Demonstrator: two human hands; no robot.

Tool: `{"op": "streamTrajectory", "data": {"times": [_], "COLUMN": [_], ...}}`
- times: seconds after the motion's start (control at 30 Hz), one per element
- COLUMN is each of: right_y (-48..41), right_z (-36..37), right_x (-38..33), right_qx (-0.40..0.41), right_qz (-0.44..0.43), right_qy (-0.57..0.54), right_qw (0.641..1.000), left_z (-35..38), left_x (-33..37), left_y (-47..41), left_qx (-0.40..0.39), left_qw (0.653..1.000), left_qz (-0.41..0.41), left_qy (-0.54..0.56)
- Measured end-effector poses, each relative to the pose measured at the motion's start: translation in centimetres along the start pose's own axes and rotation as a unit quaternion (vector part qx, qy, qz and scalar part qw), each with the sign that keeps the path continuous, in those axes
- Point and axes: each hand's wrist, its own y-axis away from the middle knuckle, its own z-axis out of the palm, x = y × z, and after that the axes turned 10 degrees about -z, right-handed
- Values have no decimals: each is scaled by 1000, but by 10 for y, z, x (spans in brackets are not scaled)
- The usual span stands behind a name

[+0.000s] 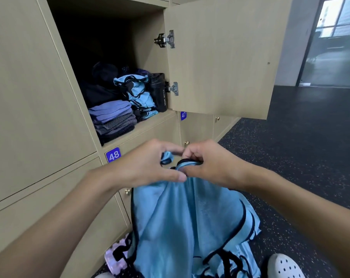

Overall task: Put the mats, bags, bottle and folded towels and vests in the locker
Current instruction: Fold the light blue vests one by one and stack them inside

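Note:
A light blue mesh vest (pixel 186 217) with black trim hangs in front of me. My left hand (pixel 150 165) and my right hand (pixel 206 163) pinch its top edge, close together. Above them the open locker (pixel 150 121) holds a stack of folded purple and grey towels (pixel 113 117) at the front left. Folded blue vests (pixel 138 93) lie beside the towels, and a black sport bottle (pixel 159 91) stands at the right wall. Dark bags (pixel 97 91) fill the back of the locker.
The locker door (pixel 220 57) stands swung out to the right. Shut lockers 48 (pixel 112 155) and 47 (pixel 183 115) lie below. More blue vests (pixel 230 263) and a lilac patterned thing (pixel 117 255) lie on the dark speckled floor beside my white shoe (pixel 284 266).

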Motion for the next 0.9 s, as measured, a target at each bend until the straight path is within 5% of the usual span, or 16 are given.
{"op": "streamTrajectory", "data": {"times": [0.2, 0.47, 0.77, 0.9], "right_y": [6, 15, 15, 17], "right_z": [-10, -31, -25, -32], "right_x": [1, 6, -3, 0], "right_qx": [-5, -23, -35, -30], "right_qz": [9, 62, 8, 20], "right_qy": [-76, -102, -106, -115], "right_qw": [997, 993, 994, 993], "left_z": [0, -34, 11, 8], "left_x": [-6, -29, 5, 6], "left_y": [-1, 4, -2, -1], "left_qx": [-22, 123, -53, -10], "left_qw": [994, 978, 995, 996], "left_qz": [-63, -89, -3, -20], "left_qy": [83, -141, 90, 87]}}
